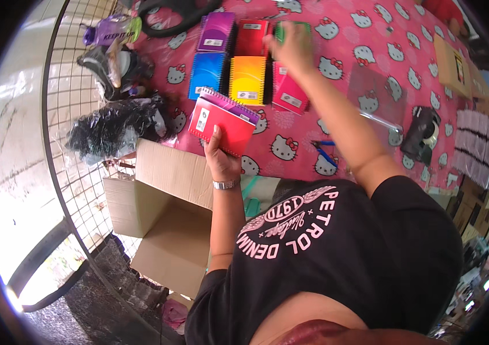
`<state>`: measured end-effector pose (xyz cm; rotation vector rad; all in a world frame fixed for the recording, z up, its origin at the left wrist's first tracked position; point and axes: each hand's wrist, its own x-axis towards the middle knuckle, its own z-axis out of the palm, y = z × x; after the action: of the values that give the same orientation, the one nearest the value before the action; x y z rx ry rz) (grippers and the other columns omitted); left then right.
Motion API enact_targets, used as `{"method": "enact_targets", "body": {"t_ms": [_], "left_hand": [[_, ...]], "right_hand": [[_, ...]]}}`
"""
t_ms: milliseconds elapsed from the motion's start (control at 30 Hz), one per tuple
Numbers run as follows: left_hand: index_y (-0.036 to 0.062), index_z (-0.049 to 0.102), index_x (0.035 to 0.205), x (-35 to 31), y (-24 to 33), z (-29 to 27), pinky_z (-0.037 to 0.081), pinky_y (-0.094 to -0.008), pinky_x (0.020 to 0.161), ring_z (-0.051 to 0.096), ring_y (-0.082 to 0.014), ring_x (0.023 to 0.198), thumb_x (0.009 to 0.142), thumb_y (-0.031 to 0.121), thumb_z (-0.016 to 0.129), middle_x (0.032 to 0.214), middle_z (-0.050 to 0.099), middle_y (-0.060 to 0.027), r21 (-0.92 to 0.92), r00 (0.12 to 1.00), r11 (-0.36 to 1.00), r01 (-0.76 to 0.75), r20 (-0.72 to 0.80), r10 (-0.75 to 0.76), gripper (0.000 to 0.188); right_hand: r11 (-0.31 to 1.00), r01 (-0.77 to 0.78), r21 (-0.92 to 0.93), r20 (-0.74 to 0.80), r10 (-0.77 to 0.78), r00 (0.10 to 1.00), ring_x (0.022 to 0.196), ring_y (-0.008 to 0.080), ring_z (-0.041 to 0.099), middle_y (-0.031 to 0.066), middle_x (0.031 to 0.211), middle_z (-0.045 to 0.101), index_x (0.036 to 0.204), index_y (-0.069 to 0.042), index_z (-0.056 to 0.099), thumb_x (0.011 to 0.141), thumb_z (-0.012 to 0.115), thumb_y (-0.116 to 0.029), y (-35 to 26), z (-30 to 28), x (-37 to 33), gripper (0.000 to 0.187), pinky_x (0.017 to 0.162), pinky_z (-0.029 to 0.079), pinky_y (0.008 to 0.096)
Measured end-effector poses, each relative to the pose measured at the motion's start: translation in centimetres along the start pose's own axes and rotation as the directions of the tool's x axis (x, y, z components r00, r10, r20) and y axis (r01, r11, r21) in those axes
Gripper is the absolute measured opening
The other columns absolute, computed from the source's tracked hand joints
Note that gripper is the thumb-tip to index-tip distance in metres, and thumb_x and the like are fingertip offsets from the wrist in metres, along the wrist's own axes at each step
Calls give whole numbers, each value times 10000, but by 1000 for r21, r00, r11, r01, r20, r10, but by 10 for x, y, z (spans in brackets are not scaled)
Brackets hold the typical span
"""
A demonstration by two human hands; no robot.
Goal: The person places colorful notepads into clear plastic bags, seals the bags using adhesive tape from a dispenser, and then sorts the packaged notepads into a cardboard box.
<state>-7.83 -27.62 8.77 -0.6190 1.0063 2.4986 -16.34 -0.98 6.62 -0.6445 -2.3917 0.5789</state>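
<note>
In my left hand (221, 158) is a small stack of spiral notebooks: a red notebook (230, 126) lies on top, with a purple notebook (243, 110) showing beneath it. The thumb presses on the red cover. My right hand (291, 49) reaches over a green notebook (303, 30) at the far end of the layout; its fingers are smeared, so any grip is unclear. Beside it lie a red notebook (250, 39) and a purple notebook (217, 30). The nearer row has a blue notebook (207, 73), a yellow notebook (248, 76) and a tilted pink notebook (291, 92).
An open cardboard box (169, 230) stands below the table's near left edge. Blue-handled pliers (326, 152), a clear plastic sheet (376, 95) and a black item (421, 133) lie to the right. Black plastic wrapping (118, 126) and a purple bottle (112, 30) are at the left.
</note>
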Motion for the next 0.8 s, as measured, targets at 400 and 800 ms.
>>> {"method": "enact_targets", "body": {"t_ms": [400, 800], "left_hand": [[82, 403, 1311, -7, -51, 28, 500, -474, 900, 568, -277, 1107, 889, 149, 596, 1237, 546, -90, 234, 952, 960, 154, 223, -207, 469], [47, 514, 1178, -30, -45, -17, 581, -421, 757, 656, -248, 904, 861, 67, 572, 1032, 630, -95, 314, 992, 943, 107, 36, -124, 322]], "right_hand": [[646, -273, 713, 377, -26, 926, 839, 260, 656, 176, 931, 657, 1260, -45, 461, 748, 744, -276, 38, -83, 11, 629, 743, 508, 370], [454, 879, 146, 891, -446, 82, 1234, 243, 355, 56, 1268, 435, 1189, -274, 595, 565, 844, -308, 0, -54, 13, 674, 989, 322, 480]]}}
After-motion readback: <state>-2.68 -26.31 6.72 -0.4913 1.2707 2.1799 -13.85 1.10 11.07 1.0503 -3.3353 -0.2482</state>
